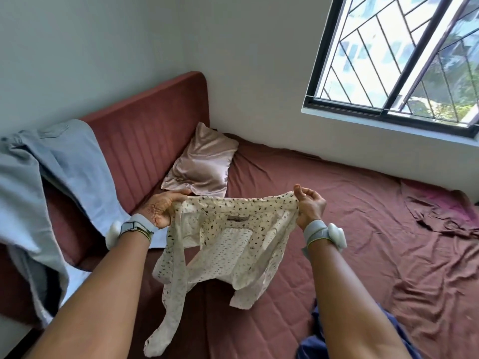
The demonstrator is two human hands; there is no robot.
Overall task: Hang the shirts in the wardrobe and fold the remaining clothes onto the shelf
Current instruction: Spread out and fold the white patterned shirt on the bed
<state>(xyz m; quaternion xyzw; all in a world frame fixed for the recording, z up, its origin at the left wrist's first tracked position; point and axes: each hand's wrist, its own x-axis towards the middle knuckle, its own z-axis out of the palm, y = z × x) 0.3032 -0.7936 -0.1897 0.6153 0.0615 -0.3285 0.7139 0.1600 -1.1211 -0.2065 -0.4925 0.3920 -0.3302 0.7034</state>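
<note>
Holding a cream printed shirt (223, 237) spread in the air above the bed (350, 229), near its headboard edge, the person has it by the two shoulders. Left hand (162, 209): fingers curled round the left shoulder seam. Right hand (309, 204): thumb and fingers pinching the right shoulder. Collar and label face the camera; sleeves and hem hang free, one sleeve trailing low.

Judgement: the step in hand is squaring the shirt for hanging. Keep the shoulder line taut and level, let the sleeves drop clear, and avoid twisting the thin fabric.

Containers: none in view; no wardrobe, hanger or shelf shows. On the bed lie a pillow (202, 161), a maroon garment (440, 211) by the window-side edge, grey-blue clothes (51, 172) over the headboard (153, 130), and a blue garment (313, 340) at the near edge.
</note>
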